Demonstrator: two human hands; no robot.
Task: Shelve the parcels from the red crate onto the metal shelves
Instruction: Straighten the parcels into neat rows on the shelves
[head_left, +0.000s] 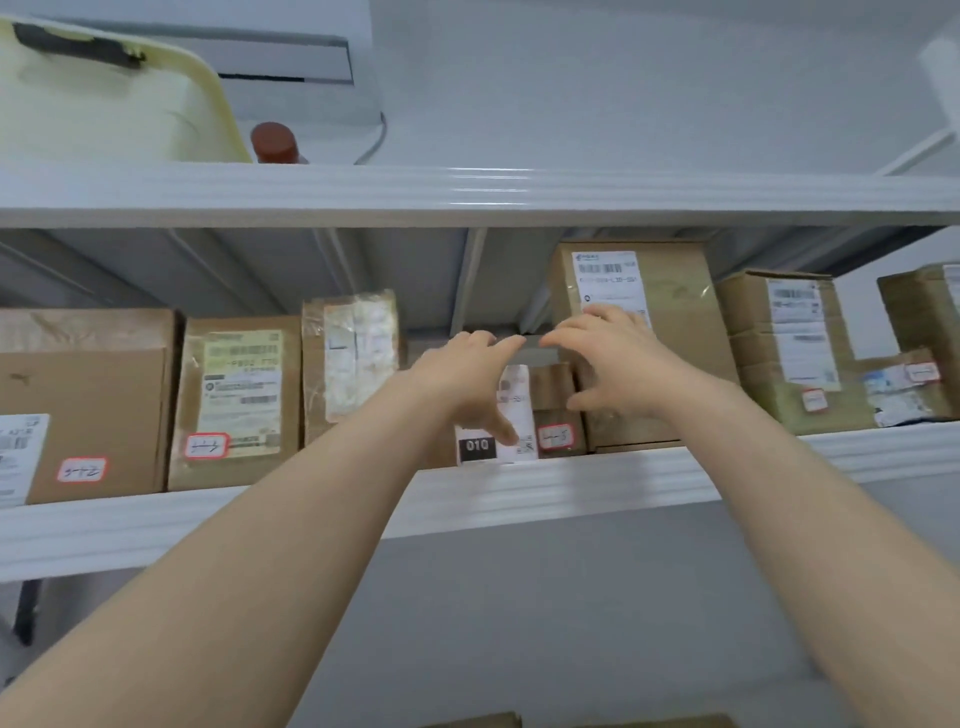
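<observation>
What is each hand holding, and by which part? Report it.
Nothing is plainly gripped. The left hand and right hand are spread open over the small parcels on the metal shelf; contact cannot be told.

Even soft light, slight motion blur, wide-angle edge bending

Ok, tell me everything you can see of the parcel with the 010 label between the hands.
The 010 parcel stands upright at the front lip of the middle shelf, its face covered by a white shipping label with a black patch reading 010 and small codes. The left hand, fingers spread, hides most of it, thumb lying over the label; contact is unclear. A small brown box with a red-edged sticker sits close beside it.
</observation>
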